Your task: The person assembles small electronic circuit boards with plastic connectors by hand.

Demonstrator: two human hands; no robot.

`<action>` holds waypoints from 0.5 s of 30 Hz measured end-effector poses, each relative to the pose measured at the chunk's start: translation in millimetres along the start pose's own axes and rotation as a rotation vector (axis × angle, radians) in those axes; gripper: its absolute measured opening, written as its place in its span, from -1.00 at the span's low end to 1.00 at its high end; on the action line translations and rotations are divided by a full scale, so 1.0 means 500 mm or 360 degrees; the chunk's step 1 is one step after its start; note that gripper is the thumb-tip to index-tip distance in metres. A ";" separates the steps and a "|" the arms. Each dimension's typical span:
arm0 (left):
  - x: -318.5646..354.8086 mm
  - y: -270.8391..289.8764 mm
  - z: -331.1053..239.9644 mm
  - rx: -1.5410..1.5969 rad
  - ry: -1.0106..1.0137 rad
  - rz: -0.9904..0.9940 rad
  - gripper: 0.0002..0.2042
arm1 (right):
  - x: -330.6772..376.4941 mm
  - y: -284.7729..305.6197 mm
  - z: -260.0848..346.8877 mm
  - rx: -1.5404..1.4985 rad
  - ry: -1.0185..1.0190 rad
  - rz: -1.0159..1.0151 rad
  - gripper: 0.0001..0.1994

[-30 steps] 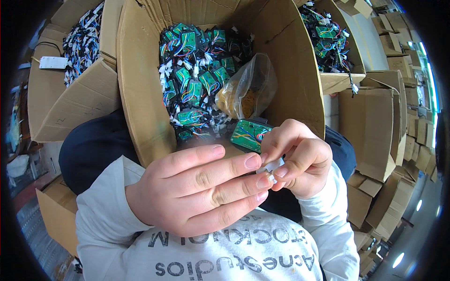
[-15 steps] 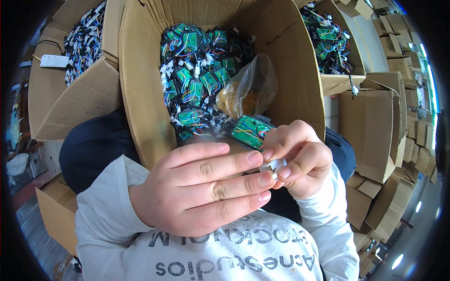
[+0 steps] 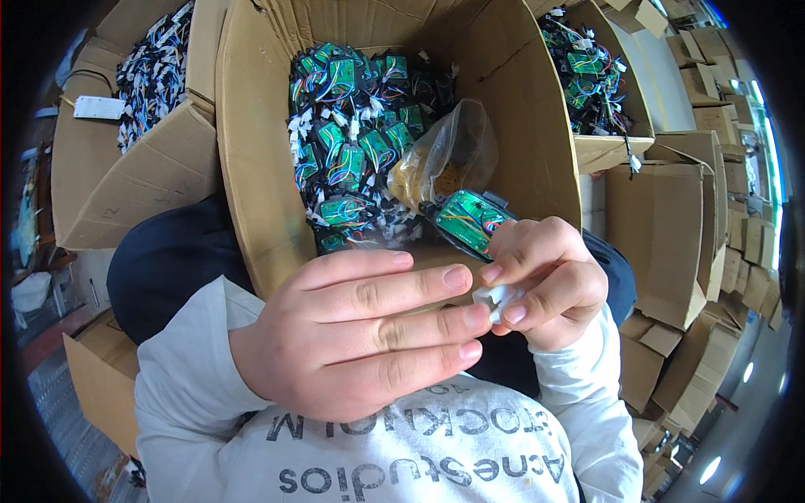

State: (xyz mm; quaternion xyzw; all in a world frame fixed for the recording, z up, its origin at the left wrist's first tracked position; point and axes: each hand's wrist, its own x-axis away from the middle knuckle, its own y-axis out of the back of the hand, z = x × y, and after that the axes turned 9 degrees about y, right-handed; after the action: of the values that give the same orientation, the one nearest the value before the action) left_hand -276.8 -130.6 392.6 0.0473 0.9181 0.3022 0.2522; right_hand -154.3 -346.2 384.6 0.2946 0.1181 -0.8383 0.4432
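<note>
Between the thumb and fingers of my right hand (image 3: 549,281) is a small white plastic connector (image 3: 496,300), closed in a pinch. My left hand (image 3: 369,335) has its fingers stretched out flat, back up, with the fingertips beside the connector. The left thumb and palm are hidden, so anything under them is out of sight. A green circuit board (image 3: 468,221) in a black housing, with coloured wires, hangs just beyond my right hand, partly covered by its fingers. Whether its wires lead to the connector cannot be made out.
In front of me an open cardboard box (image 3: 260,159) contains many wired circuit boards (image 3: 348,168) and a clear plastic bag (image 3: 470,142) with yellowish bits. Another box (image 3: 138,184) of wired parts stands left, one more (image 3: 616,149) right. Stacked cartons (image 3: 654,226) line the right side.
My right hand has shifted slightly right with the white connector, widening the gap to my left index fingertip. The circuit board has swung right and up. My left hand is almost still.
</note>
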 end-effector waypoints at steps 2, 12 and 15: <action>-0.002 0.002 0.006 -0.0097 -0.0045 -0.0058 -0.82 | 0.000 0.001 0.001 -0.0037 -0.0015 0.0029 -0.90; -0.001 0.011 0.013 -0.0754 -0.0587 0.0019 -0.87 | -0.007 -0.002 0.006 -0.0036 -0.0119 0.0017 -0.85; -0.007 0.019 0.012 -0.0808 -0.0656 0.0091 -0.85 | -0.016 0.002 0.012 0.0017 -0.0116 0.0101 -0.85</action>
State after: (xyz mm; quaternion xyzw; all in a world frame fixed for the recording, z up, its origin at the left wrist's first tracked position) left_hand -271.2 -120.6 395.3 0.0689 0.7413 0.5125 0.4279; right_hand -152.1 -344.2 394.3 0.2699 0.0878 -0.8346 0.4721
